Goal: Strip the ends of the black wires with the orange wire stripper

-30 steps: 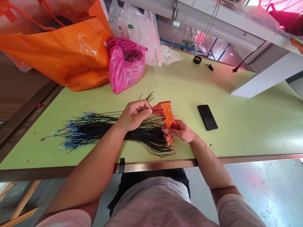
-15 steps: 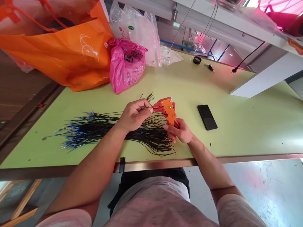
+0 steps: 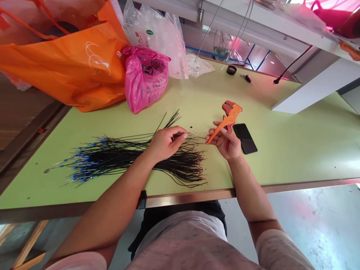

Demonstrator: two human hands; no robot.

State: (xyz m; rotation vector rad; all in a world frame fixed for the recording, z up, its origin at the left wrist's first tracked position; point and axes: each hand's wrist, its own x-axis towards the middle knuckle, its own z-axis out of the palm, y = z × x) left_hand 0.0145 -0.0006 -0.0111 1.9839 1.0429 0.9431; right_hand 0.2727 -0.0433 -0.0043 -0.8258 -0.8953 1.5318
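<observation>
My left hand (image 3: 168,142) pinches the end of a thin black wire between thumb and fingers, just over the bundle. In my right hand (image 3: 229,144) is an orange and red wire stripper (image 3: 229,118), its handles loosely gripped and its head tilted up, apart from the wire. A large bundle of black wires (image 3: 135,159) lies across the table below my left forearm. Blue pieces and metal tips (image 3: 87,159) show at its left ends; the right ends have small reddish and bare tips. A few separate wires (image 3: 173,119) stick out beyond my left hand.
A black phone (image 3: 245,138) lies beside my right hand. An orange bag (image 3: 84,67), a pink plastic bag (image 3: 146,80) and clear plastic bags (image 3: 168,45) stand at the back left. A black ring (image 3: 231,70) and keys (image 3: 247,78) lie near the back edge.
The wire stripper has come away from the wire at my left fingers. My right hand has moved right and turned, tilting the tool. My left hand has moved slightly right, still pinching wire.
</observation>
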